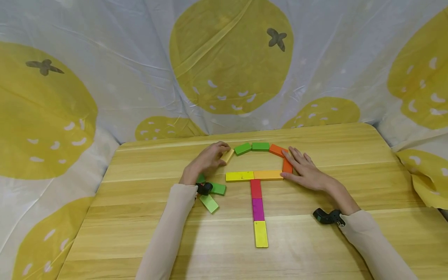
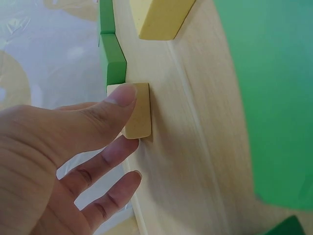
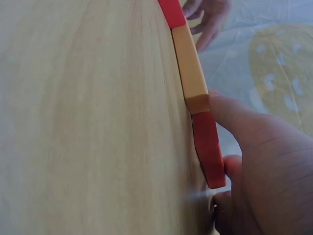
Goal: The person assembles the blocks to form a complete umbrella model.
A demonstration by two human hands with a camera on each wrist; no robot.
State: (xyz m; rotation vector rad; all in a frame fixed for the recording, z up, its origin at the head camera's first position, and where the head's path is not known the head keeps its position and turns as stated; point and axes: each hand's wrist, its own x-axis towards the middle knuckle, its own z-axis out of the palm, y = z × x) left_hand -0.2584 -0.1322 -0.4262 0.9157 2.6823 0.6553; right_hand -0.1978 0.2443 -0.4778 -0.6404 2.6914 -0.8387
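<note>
My left hand (image 1: 206, 158) pinches a beige block (image 1: 228, 156) between thumb and fingers, at the left end of an arc of blocks. In the left wrist view that beige block (image 2: 139, 110) meets the end of a green block (image 2: 113, 61). Two green blocks (image 1: 260, 146) form the top of the arc, followed by an orange block (image 1: 276, 149) and another orange block (image 1: 287, 166) on the right. My right hand (image 1: 308, 173) lies with fingers extended against those orange blocks, its thumb touching the light-orange block (image 1: 267, 175).
Beside the light-orange block lies a yellow block (image 1: 239, 177). Below runs a column of red (image 1: 256, 189), purple (image 1: 258, 210) and yellow (image 1: 260, 234) blocks. Loose green (image 1: 218, 189) and light-green (image 1: 209, 203) blocks lie by my left wrist. A fruit-patterned cloth (image 1: 140, 77) hangs behind the table.
</note>
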